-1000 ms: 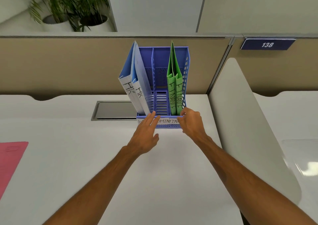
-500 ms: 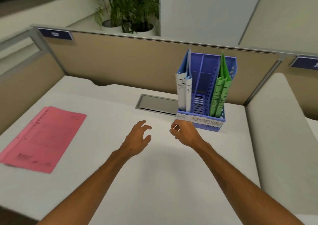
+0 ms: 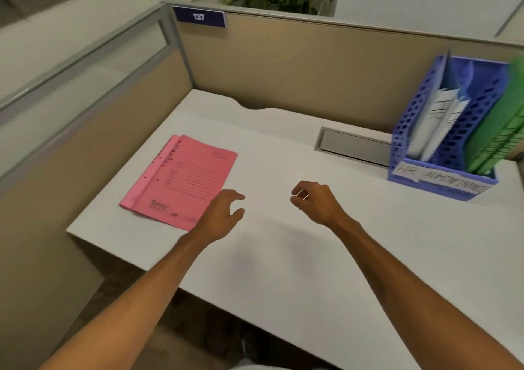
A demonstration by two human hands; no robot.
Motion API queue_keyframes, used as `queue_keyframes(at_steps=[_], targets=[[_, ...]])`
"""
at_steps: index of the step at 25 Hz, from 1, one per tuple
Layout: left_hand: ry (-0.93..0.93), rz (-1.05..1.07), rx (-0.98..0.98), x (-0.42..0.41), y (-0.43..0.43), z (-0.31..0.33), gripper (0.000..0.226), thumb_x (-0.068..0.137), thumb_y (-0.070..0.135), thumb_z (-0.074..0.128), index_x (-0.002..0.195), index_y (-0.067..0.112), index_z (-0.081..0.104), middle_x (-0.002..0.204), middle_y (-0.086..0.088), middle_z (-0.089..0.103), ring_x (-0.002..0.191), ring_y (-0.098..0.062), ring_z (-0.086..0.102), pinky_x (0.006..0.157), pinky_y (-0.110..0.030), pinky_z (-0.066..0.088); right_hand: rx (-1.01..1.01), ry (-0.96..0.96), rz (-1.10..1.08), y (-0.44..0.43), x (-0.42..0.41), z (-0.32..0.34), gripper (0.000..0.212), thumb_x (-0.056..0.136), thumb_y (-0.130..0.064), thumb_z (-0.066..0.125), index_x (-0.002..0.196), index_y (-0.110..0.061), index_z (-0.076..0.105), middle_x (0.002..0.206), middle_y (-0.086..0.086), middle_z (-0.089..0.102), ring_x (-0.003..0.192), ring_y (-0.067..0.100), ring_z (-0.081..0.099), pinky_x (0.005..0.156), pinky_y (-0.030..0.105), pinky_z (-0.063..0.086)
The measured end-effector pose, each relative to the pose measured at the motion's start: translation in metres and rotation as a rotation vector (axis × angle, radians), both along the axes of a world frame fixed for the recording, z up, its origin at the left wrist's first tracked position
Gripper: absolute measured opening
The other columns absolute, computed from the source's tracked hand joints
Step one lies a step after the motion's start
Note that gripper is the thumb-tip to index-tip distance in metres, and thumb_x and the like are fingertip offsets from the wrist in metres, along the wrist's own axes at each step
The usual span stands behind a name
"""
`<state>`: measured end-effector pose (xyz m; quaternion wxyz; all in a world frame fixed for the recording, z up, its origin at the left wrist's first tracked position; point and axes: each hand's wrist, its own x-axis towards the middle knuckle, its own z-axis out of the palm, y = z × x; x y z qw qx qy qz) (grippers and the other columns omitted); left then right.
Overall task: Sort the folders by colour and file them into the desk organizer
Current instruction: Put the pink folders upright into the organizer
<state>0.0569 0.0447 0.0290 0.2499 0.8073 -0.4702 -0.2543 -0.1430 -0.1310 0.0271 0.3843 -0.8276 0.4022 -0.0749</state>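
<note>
Pink folders [image 3: 181,181] lie flat in a small stack on the left part of the white desk [image 3: 297,256]. My left hand [image 3: 219,215] hovers over their near right corner, fingers spread, holding nothing. My right hand [image 3: 316,202] hangs over bare desk in the middle, fingers loosely curled and empty. At the far right stands the blue desk organizer [image 3: 442,181], labelled HR, ADMIN and FINANCE. Blue folders [image 3: 441,111] stand in its left slot and green folders [image 3: 499,131] in its right slot.
Beige cubicle partitions [image 3: 283,66] close off the back and left of the desk. A grey cable hatch [image 3: 354,146] is set into the desk beside the organizer. The desk's left edge [image 3: 85,235] drops off near the pink folders. Plants stand behind the partition.
My view has swung left from the organizer to the pink folders. Both hands have drawn away from the organizer's front; my left hand now reaches over the pink folders' corner.
</note>
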Motion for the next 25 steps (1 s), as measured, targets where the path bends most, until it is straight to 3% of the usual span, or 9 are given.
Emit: queue_keyframes(at_steps=[4, 7, 12, 18, 21, 25], targets=[[0.031, 0.051, 0.015, 0.046, 0.035, -0.001, 0.034, 0.093, 0.020, 0.060, 0.127, 0.019, 0.058, 0.135, 0.001, 0.049, 0.126, -0.014, 0.045, 0.106, -0.025, 0.031, 0.033, -0.002, 0.080, 0.035, 0.056, -0.005, 0.014, 0.086, -0.020, 0.062, 0.099, -0.017, 0.067, 0.086, 0.001, 0.071, 0.075, 0.018, 0.067, 0.065, 0.028, 0.052], [0.097, 0.109, 0.017, 0.064, 0.049, 0.000, 0.034, 0.094, 0.020, 0.059, 0.128, 0.018, 0.056, 0.136, 0.000, 0.049, 0.123, -0.018, 0.048, 0.106, -0.035, 0.041, 0.035, 0.008, 0.168, 0.045, 0.085, -0.005, 0.013, 0.087, -0.022, 0.063, 0.098, -0.018, 0.066, 0.083, -0.002, 0.071, 0.071, 0.015, 0.068, 0.064, 0.027, 0.053], [0.125, 0.218, 0.003, 0.082, 0.067, 0.001, 0.041, 0.094, 0.016, 0.060, 0.134, 0.016, 0.052, 0.138, -0.002, 0.047, 0.129, -0.018, 0.045, 0.110, -0.035, 0.039, 0.021, 0.040, 0.311, 0.047, 0.127, -0.002, 0.017, 0.089, -0.025, 0.063, 0.103, -0.016, 0.065, 0.085, -0.001, 0.071, 0.072, 0.013, 0.068, 0.063, 0.022, 0.049], [0.127, 0.426, -0.020, 0.124, 0.078, 0.004, 0.059, 0.093, 0.017, 0.061, 0.146, 0.020, 0.034, 0.142, -0.003, 0.046, 0.129, -0.021, 0.046, 0.098, -0.040, 0.048, -0.046, 0.060, 0.381, 0.056, 0.170, -0.002, 0.030, 0.091, -0.024, 0.063, 0.118, -0.013, 0.061, 0.113, 0.008, 0.065, 0.090, 0.018, 0.061, 0.076, 0.026, 0.046], [0.126, 0.405, -0.009, 0.152, 0.076, 0.004, 0.059, 0.094, 0.016, 0.060, 0.147, 0.020, 0.033, 0.140, 0.001, 0.047, 0.124, -0.017, 0.047, 0.091, -0.032, 0.048, -0.055, 0.039, 0.371, 0.060, 0.193, -0.003, 0.035, 0.091, -0.023, 0.064, 0.124, -0.014, 0.057, 0.122, 0.008, 0.061, 0.100, 0.023, 0.063, 0.080, 0.026, 0.044], [0.153, 0.385, 0.050, 0.209, 0.064, -0.011, 0.060, 0.094, 0.016, 0.061, 0.147, 0.019, 0.034, 0.141, -0.001, 0.047, 0.115, -0.013, 0.046, 0.078, -0.022, 0.050, -0.014, 0.065, 0.317, 0.063, 0.232, -0.021, 0.037, 0.090, -0.024, 0.065, 0.125, -0.015, 0.056, 0.125, 0.007, 0.060, 0.094, 0.019, 0.061, 0.077, 0.025, 0.044]])
